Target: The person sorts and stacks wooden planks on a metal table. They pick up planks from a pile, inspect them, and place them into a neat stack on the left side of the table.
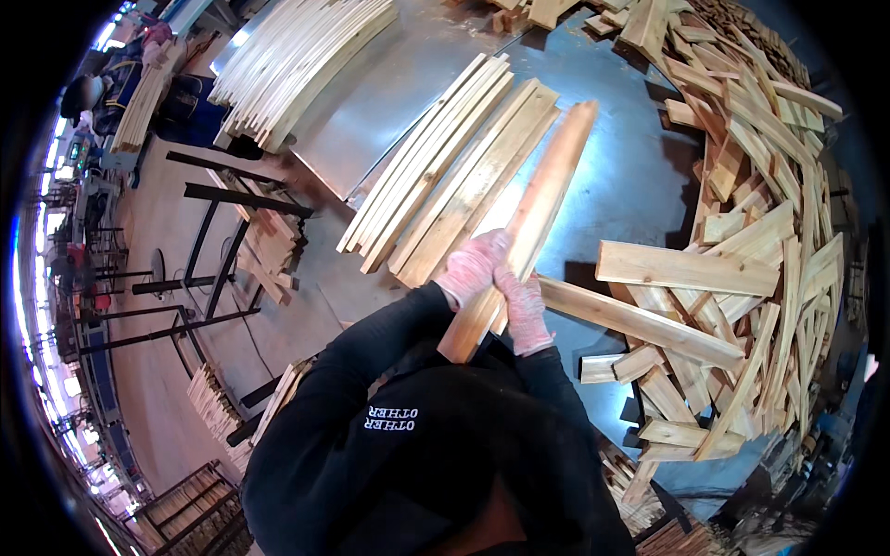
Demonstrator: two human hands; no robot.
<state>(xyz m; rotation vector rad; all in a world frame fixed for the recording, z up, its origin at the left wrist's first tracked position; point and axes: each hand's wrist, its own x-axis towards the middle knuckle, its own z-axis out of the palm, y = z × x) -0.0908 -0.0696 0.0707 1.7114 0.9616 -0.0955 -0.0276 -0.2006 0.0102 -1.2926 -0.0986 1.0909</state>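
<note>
A long wooden board [553, 173] with a reddish upper face slants away from my body over the metal table. My left hand [473, 267], in a pinkish-white glove, is closed on the board's left side. On its right side, closer to me, my gloved right hand [526, 310] grips the same board, with the fingers partly hidden. The near end sticks out past both hands toward my chest. Just left of it lie a pair of wide boards [477, 185] side by side, and beyond them a row of narrower boards [426, 153].
A large jumbled heap of boards [742, 278] covers the table's right side, one board [640, 320] reaching toward my right hand. A neat stack of strips [301, 60] stands at the far left. Black metal frames [218, 222] are on the floor at left. A person [116, 83] is at the upper left.
</note>
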